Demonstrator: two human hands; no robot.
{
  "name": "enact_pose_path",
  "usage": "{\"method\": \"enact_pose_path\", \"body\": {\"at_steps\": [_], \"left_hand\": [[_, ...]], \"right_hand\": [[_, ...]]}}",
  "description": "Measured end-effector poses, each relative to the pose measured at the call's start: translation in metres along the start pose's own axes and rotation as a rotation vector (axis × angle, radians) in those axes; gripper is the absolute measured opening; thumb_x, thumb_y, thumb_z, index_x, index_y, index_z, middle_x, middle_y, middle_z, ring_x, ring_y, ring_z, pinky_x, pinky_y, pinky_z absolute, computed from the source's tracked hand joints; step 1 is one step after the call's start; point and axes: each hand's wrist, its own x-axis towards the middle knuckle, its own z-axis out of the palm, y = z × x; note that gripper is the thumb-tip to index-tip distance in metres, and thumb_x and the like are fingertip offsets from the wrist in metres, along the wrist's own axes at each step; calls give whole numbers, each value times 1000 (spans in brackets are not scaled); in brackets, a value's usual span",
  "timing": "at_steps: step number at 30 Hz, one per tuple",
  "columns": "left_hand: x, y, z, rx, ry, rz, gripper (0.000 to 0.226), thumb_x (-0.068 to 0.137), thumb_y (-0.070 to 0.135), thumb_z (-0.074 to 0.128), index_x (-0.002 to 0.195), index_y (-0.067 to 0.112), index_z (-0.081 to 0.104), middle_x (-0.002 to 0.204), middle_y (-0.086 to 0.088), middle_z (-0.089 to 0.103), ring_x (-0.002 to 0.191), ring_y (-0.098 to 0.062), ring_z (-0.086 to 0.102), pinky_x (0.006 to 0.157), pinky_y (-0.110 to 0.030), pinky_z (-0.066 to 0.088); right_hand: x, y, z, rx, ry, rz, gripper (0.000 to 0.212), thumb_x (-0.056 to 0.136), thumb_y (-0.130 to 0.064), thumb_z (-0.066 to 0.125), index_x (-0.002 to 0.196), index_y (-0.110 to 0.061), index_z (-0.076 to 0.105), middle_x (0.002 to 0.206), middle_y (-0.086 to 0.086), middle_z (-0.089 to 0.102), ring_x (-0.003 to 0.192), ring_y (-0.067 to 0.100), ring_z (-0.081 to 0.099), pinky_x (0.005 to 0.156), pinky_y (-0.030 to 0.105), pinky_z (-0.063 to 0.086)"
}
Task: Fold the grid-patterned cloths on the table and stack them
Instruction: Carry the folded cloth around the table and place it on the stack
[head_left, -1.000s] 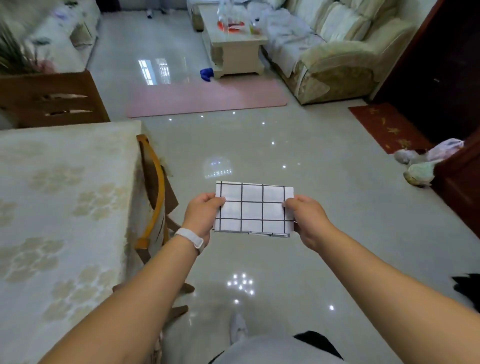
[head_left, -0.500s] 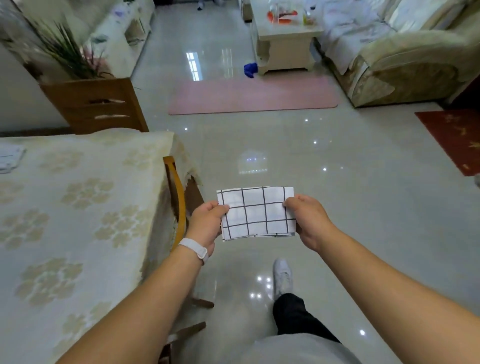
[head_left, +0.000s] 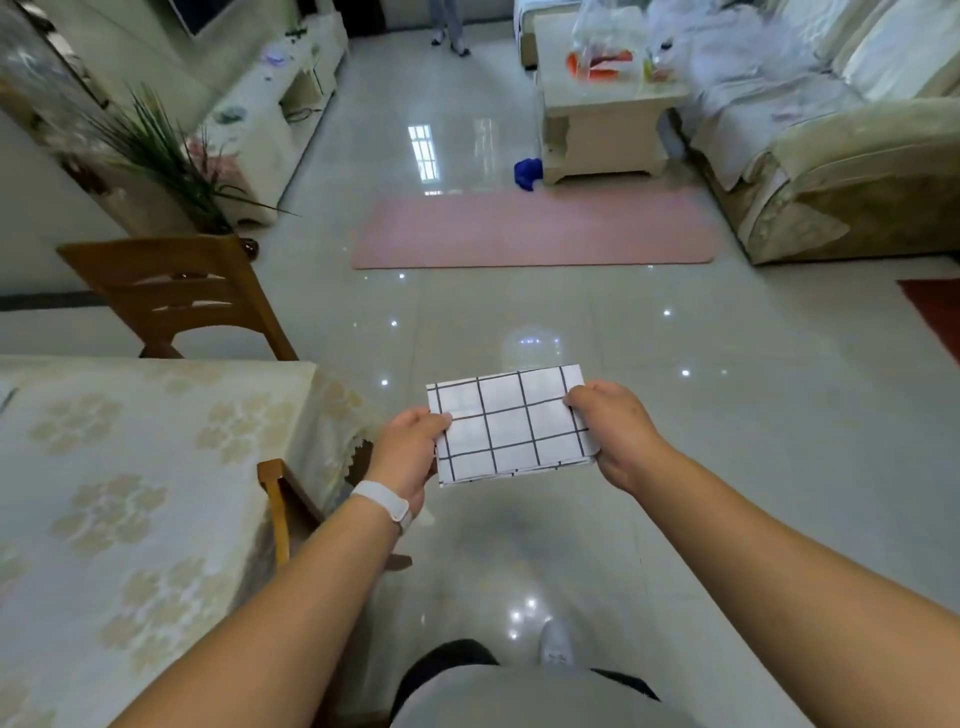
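We hold a folded white cloth with a black grid pattern (head_left: 511, 423) in the air above the glossy tiled floor (head_left: 753, 441), just off the right edge of the table covered in a cream flower-patterned tablecloth (head_left: 130, 467). Our left hand (head_left: 408, 457) pinches the cloth's left edge, thumb on top. Our right hand (head_left: 615, 431) grips the right edge, fingers curled round it. The cloth lies nearly flat between the hands, and its layered edges show along the near side. A white wristband (head_left: 382, 506) sits on the left wrist. A brown wooden chair (head_left: 176, 296) stands at the table's far end. Another wooden chair back (head_left: 272, 499) is tucked against the table's right side. Beyond the table a pink rectangular mat (head_left: 530, 228) lies on the floor.
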Motion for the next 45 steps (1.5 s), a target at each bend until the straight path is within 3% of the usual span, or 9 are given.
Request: {"method": "enact_pose_path", "body": {"at_steps": [5, 10, 16, 23, 28, 32, 36, 41, 45], "left_hand": [[49, 30, 10, -25, 36, 27, 5, 87, 7, 62, 84, 9, 64, 81, -15, 69, 73, -28, 65, 78, -49, 55], [109, 51, 4, -23, 77, 38, 14, 86, 10, 64, 73, 15, 61, 62, -2, 60, 56, -19, 54, 51, -25, 44], [208, 83, -17, -67, 101, 18, 9, 87, 13, 65, 94, 9, 61, 71, -6, 57, 63, -19, 52, 50, -23, 42], [305, 151, -54, -188, 117, -13, 23, 90, 12, 63, 112, 8, 59, 87, -7, 62, 79, -22, 58, 72, -34, 48], [352, 196, -80, -254, 138, 11, 10, 89, 11, 64, 97, 13, 60, 77, -4, 63, 65, -16, 59, 64, -31, 50], [379, 220, -96, -281, 185, 28, 11, 89, 10, 63, 100, 10, 60, 81, -4, 64, 70, -17, 60, 66, -32, 50], [402, 235, -115, -267, 233, 20, 8, 91, 11, 61, 99, 14, 61, 80, -4, 62, 67, -15, 58, 64, -29, 49], [447, 251, -134, -242, 349, -11, 5, 90, 14, 62, 94, 16, 65, 80, -7, 56, 74, -19, 52, 68, -33, 47], [495, 283, -137, -295, 464, -34, 13, 87, 18, 66, 100, 16, 66, 95, -16, 65, 87, -27, 62, 81, -40, 52]], "right_hand": [[51, -32, 16, -32, -54, -3, 3, 77, -11, 57, 79, -10, 59, 77, 13, 60, 71, 26, 59, 65, 39, 49], [110, -53, 53, -70, -70, 20, 9, 83, -5, 53, 78, -9, 59, 76, 13, 60, 71, 26, 59, 67, 40, 48], [193, -85, 116, -112, -94, 34, 16, 85, -2, 52, 72, -11, 57, 70, 9, 58, 63, 23, 57, 61, 32, 46], [277, -148, 208, -200, -119, 14, 14, 86, -5, 55, 74, -11, 57, 69, 7, 61, 60, 23, 59, 60, 32, 48], [324, -193, 264, -208, -176, -51, 7, 84, -7, 57, 80, -12, 60, 72, 9, 61, 65, 24, 59, 63, 36, 49], [358, -207, 297, -223, -221, -51, 4, 78, -14, 61, 80, -17, 59, 78, 12, 56, 70, 24, 54, 61, 33, 43], [393, -210, 334, -248, -268, 4, 7, 66, -21, 63, 72, -18, 61, 78, 12, 60, 70, 27, 58, 66, 42, 46], [449, -222, 381, -272, -366, 36, 7, 76, -15, 63, 70, -19, 61, 71, 12, 53, 64, 24, 51, 61, 35, 39], [505, -245, 422, -303, -429, 12, 14, 62, -24, 65, 74, -20, 61, 72, 9, 45, 67, 23, 43, 64, 37, 34]]}}
